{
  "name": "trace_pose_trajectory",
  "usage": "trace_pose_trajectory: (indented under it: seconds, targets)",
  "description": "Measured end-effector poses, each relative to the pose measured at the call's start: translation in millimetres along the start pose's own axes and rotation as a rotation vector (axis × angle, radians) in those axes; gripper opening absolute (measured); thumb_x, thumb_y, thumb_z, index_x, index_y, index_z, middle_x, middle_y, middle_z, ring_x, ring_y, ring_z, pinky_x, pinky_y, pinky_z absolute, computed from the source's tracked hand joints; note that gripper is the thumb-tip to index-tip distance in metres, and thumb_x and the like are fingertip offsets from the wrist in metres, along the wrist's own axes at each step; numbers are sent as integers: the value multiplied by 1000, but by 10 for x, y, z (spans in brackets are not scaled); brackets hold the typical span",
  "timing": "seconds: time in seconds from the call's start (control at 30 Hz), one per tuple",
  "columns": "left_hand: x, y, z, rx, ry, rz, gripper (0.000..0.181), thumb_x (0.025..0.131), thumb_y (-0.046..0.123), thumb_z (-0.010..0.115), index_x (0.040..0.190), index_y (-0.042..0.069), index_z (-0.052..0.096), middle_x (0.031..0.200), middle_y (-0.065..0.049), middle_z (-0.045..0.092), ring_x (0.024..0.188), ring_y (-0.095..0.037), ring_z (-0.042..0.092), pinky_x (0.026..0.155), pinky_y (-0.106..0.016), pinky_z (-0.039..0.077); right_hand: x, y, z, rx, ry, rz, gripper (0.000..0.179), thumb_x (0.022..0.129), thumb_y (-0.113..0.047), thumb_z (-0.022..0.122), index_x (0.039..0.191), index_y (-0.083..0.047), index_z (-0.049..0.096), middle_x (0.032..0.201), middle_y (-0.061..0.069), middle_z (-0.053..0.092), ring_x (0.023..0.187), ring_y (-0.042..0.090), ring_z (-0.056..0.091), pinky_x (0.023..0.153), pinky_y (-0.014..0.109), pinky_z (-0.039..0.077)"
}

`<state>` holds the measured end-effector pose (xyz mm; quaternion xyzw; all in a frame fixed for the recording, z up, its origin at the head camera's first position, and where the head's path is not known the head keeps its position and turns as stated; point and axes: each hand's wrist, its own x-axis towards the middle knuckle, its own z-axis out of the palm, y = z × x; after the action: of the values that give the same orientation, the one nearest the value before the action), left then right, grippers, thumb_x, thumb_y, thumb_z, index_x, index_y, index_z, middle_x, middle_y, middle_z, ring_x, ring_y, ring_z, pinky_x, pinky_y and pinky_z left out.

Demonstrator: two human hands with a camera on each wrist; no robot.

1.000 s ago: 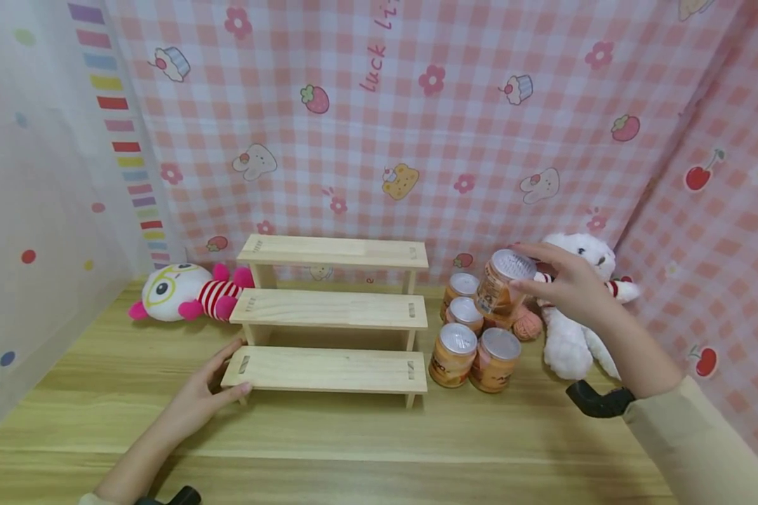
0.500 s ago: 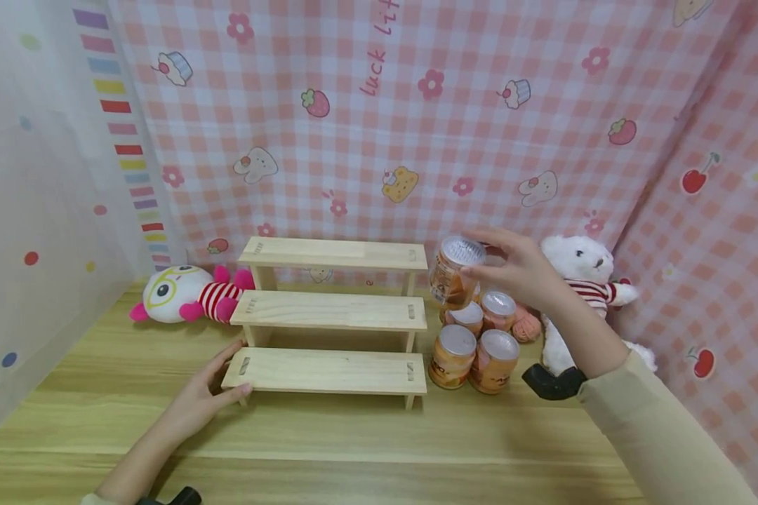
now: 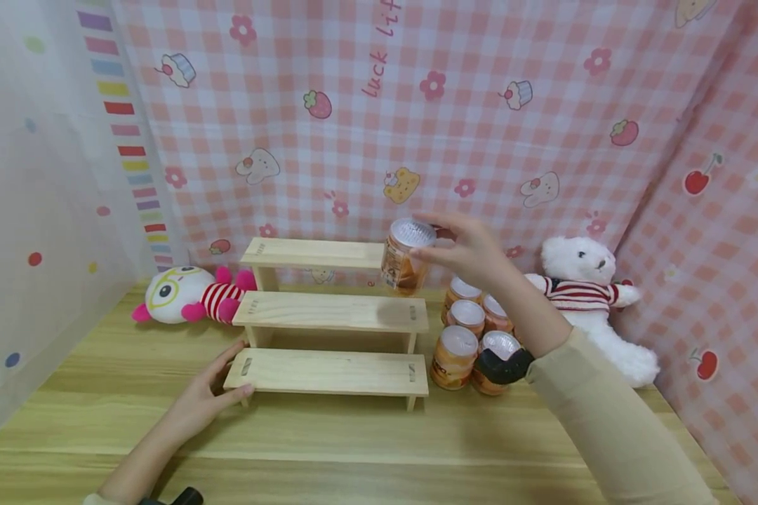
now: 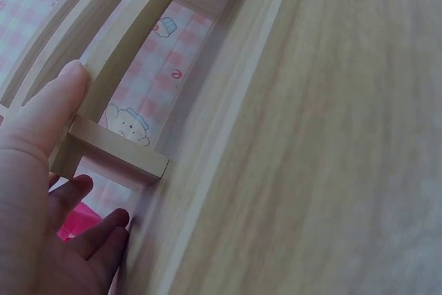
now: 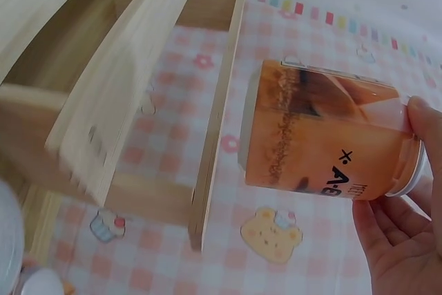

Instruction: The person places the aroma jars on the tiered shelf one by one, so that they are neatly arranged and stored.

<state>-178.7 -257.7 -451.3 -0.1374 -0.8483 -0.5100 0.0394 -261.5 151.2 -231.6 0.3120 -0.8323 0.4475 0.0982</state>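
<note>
My right hand (image 3: 464, 249) pinches an orange can (image 3: 404, 263) by its upper rim, clear lid up, between thumb and fingers. The can hangs over the right end of the three-step wooden display shelf (image 3: 328, 308), hiding part of the top step. In the right wrist view the printed label of the can (image 5: 324, 136) faces the camera, apart from the shelf boards. At the lower left corner of the shelf, my left hand (image 3: 196, 400) holds on. Its thumb (image 4: 65, 91) lies on the bottom step's edge, with the other fingers around the leg.
Several matching orange cans (image 3: 455, 358) stand close together right of the shelf, partly behind my right wrist strap. A white teddy bear (image 3: 581, 301) leans beyond them. Left of the shelf lies a pink-and-white plush toy (image 3: 192, 294). Checked cloth (image 3: 354, 140) hangs behind.
My right hand has carried the can leftward and up, from above the group of cans to over the shelf's right end. The left hand has stayed at the shelf corner.
</note>
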Motion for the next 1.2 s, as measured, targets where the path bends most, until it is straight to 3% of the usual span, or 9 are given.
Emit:
trace_pose_trajectory:
  seconds: [0.27, 0.4, 0.6, 1.2]
  targets:
    - [-4, -11, 5, 6, 0, 1, 76, 89, 20, 71, 151, 8, 28, 139, -25, 44, 119, -32, 47, 88, -14, 38, 172, -106, 221, 45, -3, 55, 54, 84, -13, 76, 133, -4, 56, 129, 11, 56, 106, 23, 57, 84, 33, 50]
    - [-13, -14, 3, -3, 1, 4, 76, 89, 19, 71, 151, 8, 28, 138, -26, 45, 117, -18, 49, 88, -14, 38, 267, -129, 334, 113, 6, 76, 55, 85, -14, 75, 135, -5, 54, 130, 10, 53, 107, 23, 57, 83, 32, 51]
    - [-17, -38, 12, -22, -1, 7, 76, 89, 18, 70, 151, 8, 28, 135, -27, 47, 111, 2, 47, 88, -15, 39, 421, -159, 486, 114, 31, 49, 53, 87, -17, 73, 136, -6, 54, 132, 9, 51, 109, 23, 54, 84, 31, 50]
    - [-7, -24, 15, -38, 2, 11, 75, 89, 17, 70, 151, 9, 28, 133, -27, 49, 110, -1, 49, 87, -17, 42, 784, -277, 914, 152, 96, 102, 56, 87, -25, 73, 138, -12, 53, 132, 6, 54, 106, 17, 53, 77, 27, 50]
